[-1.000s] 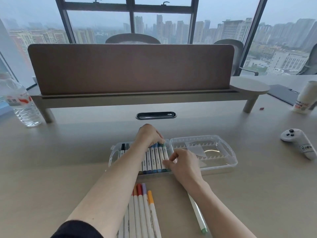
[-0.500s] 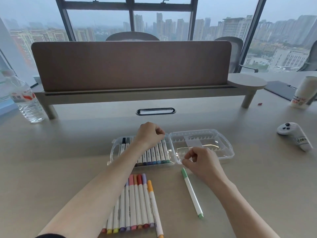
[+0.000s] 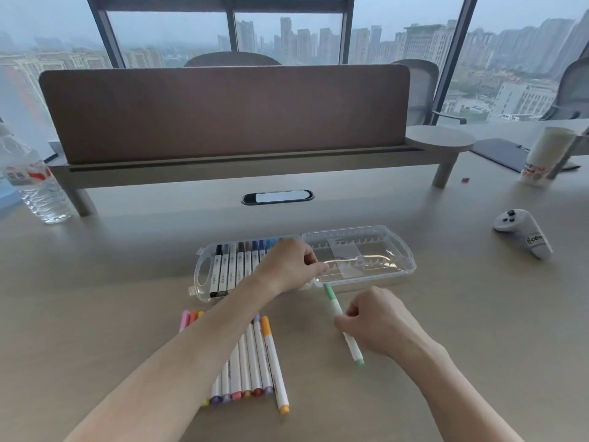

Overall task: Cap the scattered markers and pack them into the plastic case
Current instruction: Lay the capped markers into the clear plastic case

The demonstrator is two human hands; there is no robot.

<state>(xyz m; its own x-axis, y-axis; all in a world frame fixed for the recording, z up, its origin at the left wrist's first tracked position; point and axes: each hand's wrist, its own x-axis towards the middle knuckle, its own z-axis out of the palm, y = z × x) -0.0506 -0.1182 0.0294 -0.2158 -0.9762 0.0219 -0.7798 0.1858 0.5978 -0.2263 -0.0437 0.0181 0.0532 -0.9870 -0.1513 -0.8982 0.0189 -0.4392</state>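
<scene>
A clear plastic case (image 3: pixel 204 272) lies open on the desk, its lid (image 3: pixel 404 250) folded out to the right. Several capped markers (image 3: pixel 229 266) fill its left half. My left hand (image 3: pixel 287 266) rests on the markers at the right side of that row, fingers curled over them. A green marker (image 3: pixel 352 344) lies in front of the lid, and my right hand (image 3: pixel 379 320) pinches its middle. A row of several capped markers (image 3: pixel 255 368) lies on the desk nearer to me, partly hidden under my left forearm.
A water bottle (image 3: pixel 35 186) stands far left. A white game controller (image 3: pixel 522 232) lies at the right, a paper cup (image 3: pixel 545 157) behind it. A brown divider panel on a raised shelf (image 3: pixel 223 113) crosses the back of the desk.
My right hand left the case, drew back toward me and took hold of the green marker on the desk. My left hand stayed on the packed markers.
</scene>
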